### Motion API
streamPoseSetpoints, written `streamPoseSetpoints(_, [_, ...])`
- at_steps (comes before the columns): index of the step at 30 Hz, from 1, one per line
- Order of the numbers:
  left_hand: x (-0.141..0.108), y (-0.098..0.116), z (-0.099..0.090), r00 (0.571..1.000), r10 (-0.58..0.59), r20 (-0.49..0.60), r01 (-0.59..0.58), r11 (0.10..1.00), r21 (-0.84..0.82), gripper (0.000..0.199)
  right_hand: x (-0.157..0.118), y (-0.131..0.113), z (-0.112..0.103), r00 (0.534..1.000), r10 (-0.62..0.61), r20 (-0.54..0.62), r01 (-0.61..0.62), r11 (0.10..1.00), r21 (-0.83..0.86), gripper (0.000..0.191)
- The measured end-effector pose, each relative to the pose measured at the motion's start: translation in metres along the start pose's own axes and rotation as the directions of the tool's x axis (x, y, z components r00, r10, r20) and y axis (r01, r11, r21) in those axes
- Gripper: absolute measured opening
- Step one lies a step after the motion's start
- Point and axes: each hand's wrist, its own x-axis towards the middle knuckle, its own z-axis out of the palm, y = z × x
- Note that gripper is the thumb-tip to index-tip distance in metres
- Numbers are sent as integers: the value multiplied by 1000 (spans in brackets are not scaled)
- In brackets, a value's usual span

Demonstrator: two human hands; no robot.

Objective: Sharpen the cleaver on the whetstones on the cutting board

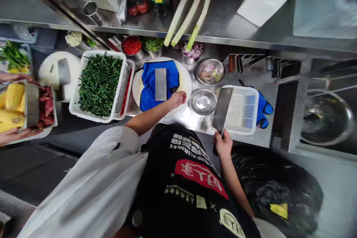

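My right hand [223, 143] is closed around the handle of a cleaver [222, 108]. The broad blade points away from me, over the left side of a white plastic basket [242, 111]. My left hand [177, 99] lies at the near right of a round white cutting board [184, 76], its fingers curled together by the corner of a blue cloth [149, 95]. Whether it grips the cloth is hidden. On that cloth sits a flat grey rectangular block [160, 84], which looks like a whetstone. A shiny metal bowl [202, 102] stands between my hands.
Green chilies [99, 83] fill a white basket at left. Behind the board stand bowls of chopped red pepper [132, 45] and onion pieces [195, 50]. Leeks [188, 7] overhang the shelf. Another person's hands [21, 134] hold a tray at far left. A black bag [279, 189] is at right.
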Motion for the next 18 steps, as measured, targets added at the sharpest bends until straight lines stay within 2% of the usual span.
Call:
streamPoseSetpoints(3, [-18, 5, -60, 998, 29, -50, -27, 999, 37, 24, 11, -10, 19, 994, -44, 105, 43, 999, 12, 41])
streamPoseSetpoints(5, [-25, 6, -88, 995, 68, -77, -59, 992, 108, 18, 17, -14, 33, 982, -67, 178, 64, 998, 19, 44])
streamPoseSetpoints(7, [-28, 7, -104, 988, 124, -97, -101, 972, 212, 12, 23, -14, 44, 966, -88, 243, 87, 996, 14, 52])
streamPoseSetpoints(9, [-30, 7, -113, 975, 189, -114, -143, 934, 329, 14, 29, -13, 53, 946, -125, 299, 145, 988, -47, 60])
streamPoseSetpoints(12, [-41, 4, -126, 942, 301, -151, -198, 858, 474, 24, 36, -17, 61, 905, -188, 382, 303, 914, -269, 62])
streamPoseSetpoints(14, [-54, -2, -137, 887, 430, -168, -265, 772, 577, 31, 38, -26, 69, 866, -220, 449, 433, 779, -453, 59])
streamPoseSetpoints(15, [-61, -7, -142, 837, 528, -146, -321, 688, 650, 34, 39, -32, 75, 839, -232, 491, 499, 689, -526, 57])
streamPoseSetpoints(16, [-66, -13, -147, 771, 630, -91, -382, 572, 726, 36, 40, -39, 82, 807, -241, 538, 562, 592, -578, 55])
streamPoseSetpoints(18, [-71, -29, -154, 638, 763, 103, -472, 283, 835, 40, 40, -51, 101, 740, -243, 627, 664, 413, -624, 54])
